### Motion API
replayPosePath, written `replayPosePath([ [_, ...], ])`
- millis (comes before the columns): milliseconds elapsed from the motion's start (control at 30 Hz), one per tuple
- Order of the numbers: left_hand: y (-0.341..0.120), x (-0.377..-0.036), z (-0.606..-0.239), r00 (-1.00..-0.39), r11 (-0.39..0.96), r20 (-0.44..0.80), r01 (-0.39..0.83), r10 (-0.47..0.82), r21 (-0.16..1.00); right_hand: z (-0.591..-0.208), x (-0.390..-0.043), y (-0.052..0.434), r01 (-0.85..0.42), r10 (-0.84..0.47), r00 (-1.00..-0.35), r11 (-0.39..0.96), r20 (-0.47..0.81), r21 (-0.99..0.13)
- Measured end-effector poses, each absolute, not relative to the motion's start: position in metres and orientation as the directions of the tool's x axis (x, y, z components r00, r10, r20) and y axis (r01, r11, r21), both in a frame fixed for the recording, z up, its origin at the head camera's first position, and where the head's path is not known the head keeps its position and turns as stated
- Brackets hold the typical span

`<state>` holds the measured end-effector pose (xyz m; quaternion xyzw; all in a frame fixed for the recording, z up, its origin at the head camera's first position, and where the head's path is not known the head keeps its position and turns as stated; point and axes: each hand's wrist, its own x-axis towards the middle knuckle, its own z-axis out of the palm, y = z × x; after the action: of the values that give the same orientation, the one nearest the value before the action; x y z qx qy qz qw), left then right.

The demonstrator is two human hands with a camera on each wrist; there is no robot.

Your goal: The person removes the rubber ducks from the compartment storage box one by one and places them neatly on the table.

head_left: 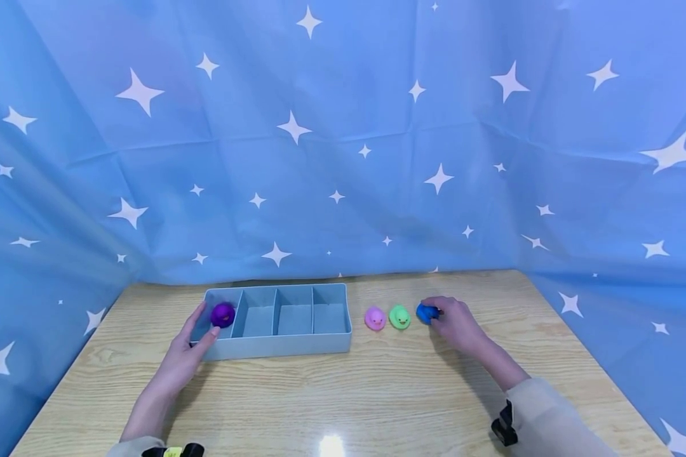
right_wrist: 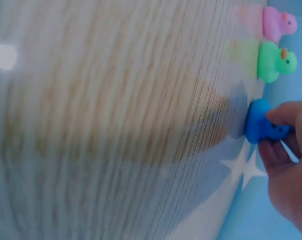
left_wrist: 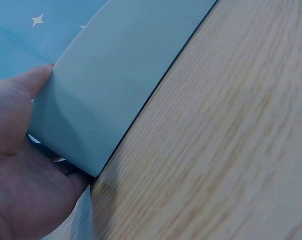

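Note:
My right hand (head_left: 457, 325) pinches a blue toy duck (right_wrist: 259, 120) between thumb and fingers, at the right end of a row. Beside it on the table sit a green duck (head_left: 399, 317) and a pink duck (head_left: 375, 318). My left hand (head_left: 184, 355) grips the left end of a long light-blue divided box (head_left: 280, 346), the thumb on its front rim and the fingers round the end wall. A purple duck (head_left: 223, 314) lies in the leftmost compartment, beside that thumb. In the left wrist view, the box's outer wall (left_wrist: 110, 80) hides what is inside.
The wooden table (head_left: 343, 393) carries the box at the left and the ducks to its right. Behind and at both sides hangs a blue curtain (head_left: 366, 209) with white stars. The other compartments of the box, split by thin dividers, show bare floors.

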<state>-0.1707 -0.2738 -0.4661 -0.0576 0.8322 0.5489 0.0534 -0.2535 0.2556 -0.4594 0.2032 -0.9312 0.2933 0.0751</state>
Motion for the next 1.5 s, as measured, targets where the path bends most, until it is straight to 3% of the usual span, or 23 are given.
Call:
replayPosePath([
  [333,-0.275,-0.170,-0.465,-0.990,0.383,-0.137,-0.138,-0.031,0.913,-0.457,-0.249,0.251,-0.437,-0.362,-0.900,0.740,0.244,-0.511],
  [533,-0.275,-0.170,-0.465,-0.989,0.386,-0.140,-0.145,-0.041,0.911,-0.436,-0.247,0.231,-0.428,-0.325,-0.904,0.694,0.278,-0.579],
  [800,-0.275,-0.173,-0.465,-0.990,0.363,-0.129,-0.138,-0.048,0.922,-0.393,-0.254,0.150,-0.512,-0.387,-0.855,0.523,0.345,-0.681],
  [1033,-0.272,-0.172,-0.470,-0.994,0.341,-0.083,-0.100,-0.064,0.935,-0.392,-0.256,0.070,-0.524,-0.503,-0.801,0.325,0.326,-0.787],
  [1500,-0.277,-0.174,-0.471,-0.993,0.338,-0.098,-0.113,-0.061,0.934,-0.402,-0.260,-0.057,-0.479,-0.634,-0.751,0.329,0.186,-0.814],
])
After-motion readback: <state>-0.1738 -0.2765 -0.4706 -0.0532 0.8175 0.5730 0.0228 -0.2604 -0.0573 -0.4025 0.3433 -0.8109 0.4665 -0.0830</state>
